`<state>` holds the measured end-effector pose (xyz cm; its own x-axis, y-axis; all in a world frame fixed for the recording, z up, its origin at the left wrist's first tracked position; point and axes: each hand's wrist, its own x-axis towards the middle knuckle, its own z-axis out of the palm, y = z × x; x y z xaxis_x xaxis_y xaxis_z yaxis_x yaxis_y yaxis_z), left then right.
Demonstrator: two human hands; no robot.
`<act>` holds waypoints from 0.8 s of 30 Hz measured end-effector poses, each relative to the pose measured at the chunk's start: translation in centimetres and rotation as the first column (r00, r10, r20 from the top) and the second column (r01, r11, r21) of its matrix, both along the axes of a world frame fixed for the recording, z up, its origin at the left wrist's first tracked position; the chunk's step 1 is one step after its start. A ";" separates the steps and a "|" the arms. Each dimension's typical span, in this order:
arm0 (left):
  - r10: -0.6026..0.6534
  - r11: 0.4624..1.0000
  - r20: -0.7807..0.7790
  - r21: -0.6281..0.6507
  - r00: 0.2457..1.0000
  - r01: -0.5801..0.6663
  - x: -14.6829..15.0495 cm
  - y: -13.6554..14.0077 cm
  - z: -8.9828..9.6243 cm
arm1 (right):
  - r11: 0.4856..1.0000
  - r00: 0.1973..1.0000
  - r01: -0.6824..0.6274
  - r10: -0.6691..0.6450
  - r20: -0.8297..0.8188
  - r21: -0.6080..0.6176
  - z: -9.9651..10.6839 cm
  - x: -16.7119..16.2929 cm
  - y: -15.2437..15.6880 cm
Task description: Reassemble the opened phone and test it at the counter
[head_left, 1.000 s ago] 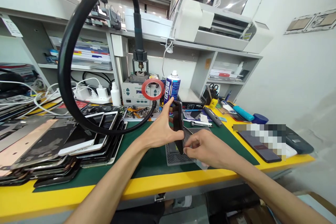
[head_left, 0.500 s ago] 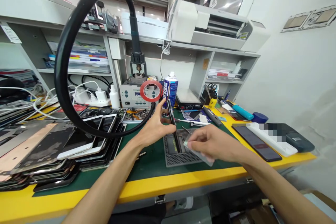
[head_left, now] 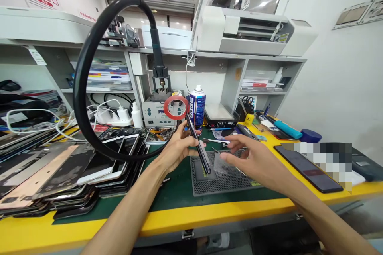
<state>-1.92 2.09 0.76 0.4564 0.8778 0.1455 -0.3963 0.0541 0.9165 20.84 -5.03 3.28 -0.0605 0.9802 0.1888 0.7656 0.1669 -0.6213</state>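
Observation:
My left hand (head_left: 178, 145) is closed around a dark phone (head_left: 202, 152), which stands tilted and almost edge-on to me, with its lower end over a grey perforated mat (head_left: 209, 189). My right hand (head_left: 254, 157) is to the right of the phone, fingers apart. Just beyond its fingertips a clear film (head_left: 220, 164) shows faintly above or on the mat; I cannot tell whether it touches the fingers. The tip of a thin dark tool (head_left: 216, 150) shows near the mat's far edge.
Stacked phone screens and panels (head_left: 60, 167) cover the left. A black hose (head_left: 79, 83) arches over the bench. Behind the phone stand a blue spray can (head_left: 198, 107), a red tape roll (head_left: 165, 107) and a heating plate (head_left: 220, 122). Another phone (head_left: 308, 169) lies at right.
My right hand has opened from its pinch on the clear film, which now shows beyond the fingertips. The phone in my left hand leans more, its lower end toward the right.

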 end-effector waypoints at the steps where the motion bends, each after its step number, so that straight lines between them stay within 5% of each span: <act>1: 0.001 1.000 -0.003 -0.003 1.000 -0.001 0.1 -0.1 0.0 | 0.992 0.990 -0.097 0.089 -0.107 -0.079 0.4 -0.4 -0.4; 4: 0.015 1.000 -0.020 -0.010 1.000 -0.015 0.3 -0.4 0.0 | 0.912 0.919 -0.310 0.216 -0.331 -0.267 0.9 -1.5 -0.7; 7: 0.031 0.999 -0.064 0.011 0.997 -0.030 0.2 -0.5 -0.1 | 0.856 0.868 -0.388 0.214 -0.448 -0.342 0.4 -2.5 0.0; 24: -0.008 0.997 -0.148 0.079 0.989 0.020 -0.8 0.0 -0.4 | 0.807 0.728 -0.497 0.188 -0.660 -0.319 -3.6 -3.0 2.8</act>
